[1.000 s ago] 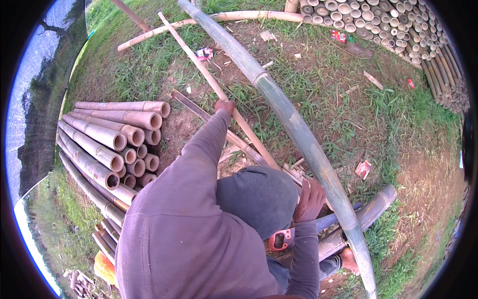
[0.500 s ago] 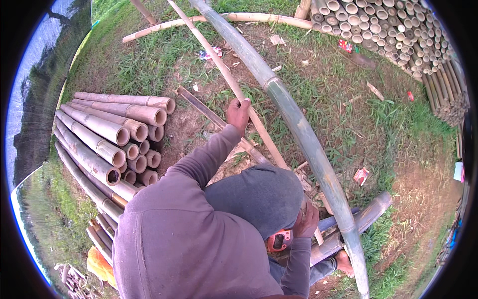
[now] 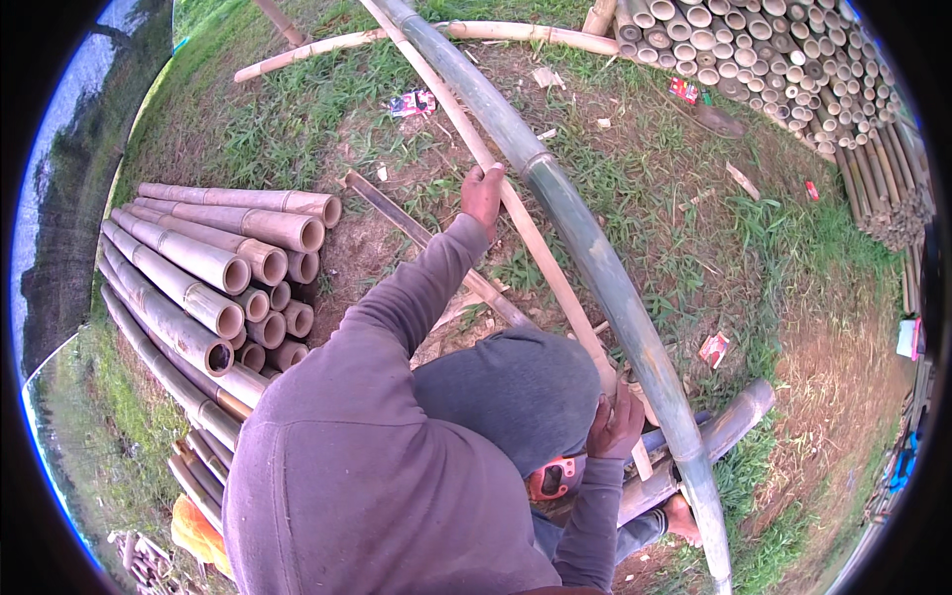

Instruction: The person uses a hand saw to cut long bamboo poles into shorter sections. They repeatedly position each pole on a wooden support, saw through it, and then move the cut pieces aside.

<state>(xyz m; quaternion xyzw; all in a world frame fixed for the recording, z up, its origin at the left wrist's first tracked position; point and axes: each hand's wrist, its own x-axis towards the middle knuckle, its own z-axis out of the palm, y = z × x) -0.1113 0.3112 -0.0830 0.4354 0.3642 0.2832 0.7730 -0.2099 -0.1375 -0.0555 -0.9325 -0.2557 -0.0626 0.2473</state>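
Observation:
My left hand (image 3: pixel 483 201) is closed around a long, pale bamboo strip (image 3: pixel 550 260), which slants from the top of the view down past my bent knee (image 3: pixel 511 392). Lower down, my right hand (image 3: pixel 617 424) has its fingers curled beside the knee, over the strip's line. What lies inside that grip is hidden. Close to the right wrist, under the knee, sits an orange-red, handle-like piece (image 3: pixel 555 479) with dark openings. A thick, greenish bamboo pole (image 3: pixel 595 258) runs just right of the strip, crossing over a grey-brown bamboo log (image 3: pixel 729 426).
Cut bamboo poles (image 3: pixel 213 263) are stacked at left. A larger pile (image 3: pixel 764 50) fills the far right. A split bamboo piece (image 3: pixel 397 213) lies beyond my left forearm. Wrappers (image 3: pixel 714 349) and wood chips litter the grass. One pale pole (image 3: pixel 535 35) spans the back.
My left hand has shifted a little forward along the strip's side, and the strip has turned to show a broader face. My right hand has moved slightly up and right.

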